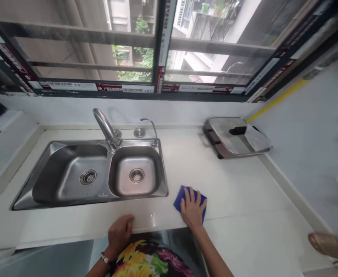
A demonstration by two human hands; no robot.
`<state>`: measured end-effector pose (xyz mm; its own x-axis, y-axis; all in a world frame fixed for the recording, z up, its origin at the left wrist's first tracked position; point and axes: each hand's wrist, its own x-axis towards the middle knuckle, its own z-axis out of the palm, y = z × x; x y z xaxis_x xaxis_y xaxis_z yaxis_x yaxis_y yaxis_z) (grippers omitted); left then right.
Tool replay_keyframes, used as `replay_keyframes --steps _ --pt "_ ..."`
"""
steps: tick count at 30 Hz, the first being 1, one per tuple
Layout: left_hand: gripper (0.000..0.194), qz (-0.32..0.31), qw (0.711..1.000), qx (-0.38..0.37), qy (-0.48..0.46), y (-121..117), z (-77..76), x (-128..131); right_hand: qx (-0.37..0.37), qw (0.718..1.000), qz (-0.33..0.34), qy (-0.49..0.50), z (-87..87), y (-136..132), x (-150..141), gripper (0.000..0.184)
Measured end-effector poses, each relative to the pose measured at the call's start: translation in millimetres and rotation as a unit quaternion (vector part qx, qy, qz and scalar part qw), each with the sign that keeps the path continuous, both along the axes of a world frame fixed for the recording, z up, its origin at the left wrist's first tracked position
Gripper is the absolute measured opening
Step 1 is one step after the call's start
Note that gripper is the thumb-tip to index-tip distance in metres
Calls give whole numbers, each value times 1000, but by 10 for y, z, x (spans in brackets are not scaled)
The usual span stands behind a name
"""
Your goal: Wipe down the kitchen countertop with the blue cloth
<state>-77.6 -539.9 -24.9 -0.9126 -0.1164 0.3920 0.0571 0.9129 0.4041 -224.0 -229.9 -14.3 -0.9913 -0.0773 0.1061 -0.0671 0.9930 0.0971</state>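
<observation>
My right hand [192,209] lies flat on a folded blue cloth [178,199], its fingers spread and pressing it onto the white countertop [229,192]. The cloth sits just right of the sink's front right corner. At the counter's front edge, below the small basin, my left hand [120,232] is curled into a loose fist, with no object showing in it. A bracelet or watch circles the left wrist. Between the two hands, a small shiny spot, perhaps water or a reflection, shows on the counter.
A steel double sink [109,173] fills the left side, with a large curved faucet [105,127] and a thin spout [153,130] behind it. An electric pan with a glass lid [235,136] stands at the back right by the wall. A brownish object [330,246] is at far right.
</observation>
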Motion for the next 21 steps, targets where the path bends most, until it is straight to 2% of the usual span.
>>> replay_keyframes --steps 5,9,15,21 --pt "28 -48 998 22 -24 -41 -6 50 15 999 48 -16 47 -384 -259 57" --pt "29 -35 996 44 -62 -46 -1 74 1 997 70 -39 91 -590 -599 59" --pt "29 42 988 89 -118 67 44 28 -24 992 102 -65 142 -796 -1153 60" --pt "30 163 952 102 -236 125 173 -89 -53 989 131 -51 125 -914 -1681 58"
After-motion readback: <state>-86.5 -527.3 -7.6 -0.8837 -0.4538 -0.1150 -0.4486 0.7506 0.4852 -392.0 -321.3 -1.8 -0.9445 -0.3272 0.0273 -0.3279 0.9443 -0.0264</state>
